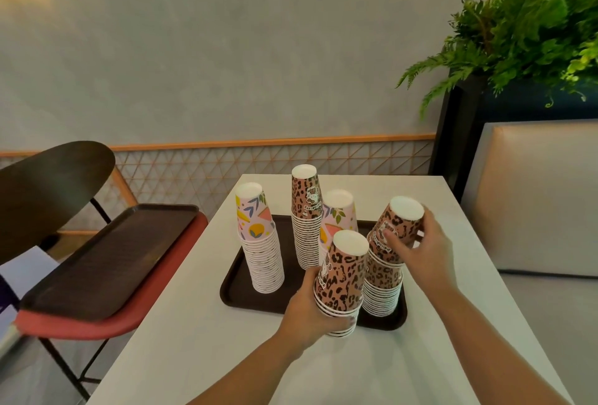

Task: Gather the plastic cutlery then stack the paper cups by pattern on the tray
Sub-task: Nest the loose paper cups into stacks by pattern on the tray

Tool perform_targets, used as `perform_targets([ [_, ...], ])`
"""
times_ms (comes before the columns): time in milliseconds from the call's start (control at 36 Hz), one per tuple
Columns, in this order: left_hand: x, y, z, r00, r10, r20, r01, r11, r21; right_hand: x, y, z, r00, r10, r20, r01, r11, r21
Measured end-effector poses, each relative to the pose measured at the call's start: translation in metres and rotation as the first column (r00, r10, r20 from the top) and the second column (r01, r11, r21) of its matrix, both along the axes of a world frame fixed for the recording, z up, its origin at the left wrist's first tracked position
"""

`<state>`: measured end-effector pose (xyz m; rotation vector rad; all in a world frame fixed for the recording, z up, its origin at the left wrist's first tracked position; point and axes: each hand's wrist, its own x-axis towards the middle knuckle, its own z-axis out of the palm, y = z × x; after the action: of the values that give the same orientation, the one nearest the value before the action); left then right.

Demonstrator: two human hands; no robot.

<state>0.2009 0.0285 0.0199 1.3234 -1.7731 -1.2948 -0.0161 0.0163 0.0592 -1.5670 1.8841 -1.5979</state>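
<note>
Five stacks of upside-down paper cups in play here: three leopard-print, two pink floral. The left hand (307, 307) wraps round the near leopard stack (341, 285), fingers curled about its lower rims, and that stack sits at the tray's front edge; whether it rests there or is lifted, I cannot tell. Just right of it, the right hand (424, 244) grips the tilted top cups (396, 230) of the right leopard stack (382, 288), thumb on the near side and fingers round the far side, those cups leaning left off the column below. Beyond the left hand stands the tall leopard stack (305, 217), upright. Left of that hand is one floral stack (260, 239), leaning a little; between the two hands, further back, the second floral stack (338, 213) peeks out, half hidden by the near leopard stack. No cutlery shows anywhere.

All of it is on one dark tray (239, 278), which lies on a white table (181, 340). Off to the left of the left forearm, a second tray (106, 259) rests on a red-seated chair (97, 323) with a dark curved back. Right of the right arm is a beige bench (534, 197), and above it a fern (524, 26) in a dark planter. Behind runs a grey wall with an orange lattice rail. Both forearms reach in from the bottom edge, bare
</note>
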Motion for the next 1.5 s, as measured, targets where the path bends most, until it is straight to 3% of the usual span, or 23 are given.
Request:
perform_targets([
  [194, -0.001, -0.001, 0.003, 1.000, -0.002, -0.009, 0.002, 1.000, -0.013, 0.006, 0.000, -0.020, 0.991, 0.122, -0.060, -0.106, 0.967, 0.230],
  [250, -0.002, -0.001, 0.004, 1.000, -0.003, -0.015, 0.003, 1.000, -0.012, 0.011, 0.004, -0.017, 0.993, 0.091, -0.076, -0.075, 0.979, 0.192],
  [333, -0.003, -0.001, 0.005, 1.000, 0.000, -0.012, 0.000, 1.000, -0.016, 0.019, 0.013, -0.009, 0.994, 0.010, -0.106, -0.012, 1.000, -0.019],
  [417, -0.004, -0.002, 0.006, 1.000, 0.002, -0.015, -0.002, 1.000, -0.013, 0.027, 0.021, 0.000, 0.981, 0.086, -0.173, -0.109, 0.986, -0.129],
  [556, -0.006, 0.001, 0.005, 1.000, -0.005, -0.025, 0.004, 1.000, -0.007, 0.035, 0.030, 0.006, 0.923, 0.311, -0.227, -0.320, 0.948, -0.003],
  [722, -0.008, 0.004, 0.007, 0.998, -0.017, -0.055, 0.017, 1.000, -0.010, 0.044, 0.034, 0.009, 0.902, 0.406, -0.145, -0.395, 0.913, 0.101],
  [1083, -0.011, 0.003, 0.014, 0.998, -0.042, -0.051, 0.041, 0.999, -0.023, 0.047, 0.036, 0.015, 0.928, 0.360, -0.095, -0.354, 0.932, 0.077],
  [1306, -0.006, 0.003, 0.009, 1.000, -0.022, 0.013, 0.022, 0.999, -0.028, 0.038, 0.031, 0.029, 0.952, 0.299, 0.063, -0.298, 0.954, -0.022],
  [1500, 0.000, 0.003, 0.009, 0.998, -0.003, 0.062, 0.005, 1.000, -0.019, 0.019, 0.020, 0.054, 0.962, 0.095, 0.256, -0.038, 0.975, -0.218],
])
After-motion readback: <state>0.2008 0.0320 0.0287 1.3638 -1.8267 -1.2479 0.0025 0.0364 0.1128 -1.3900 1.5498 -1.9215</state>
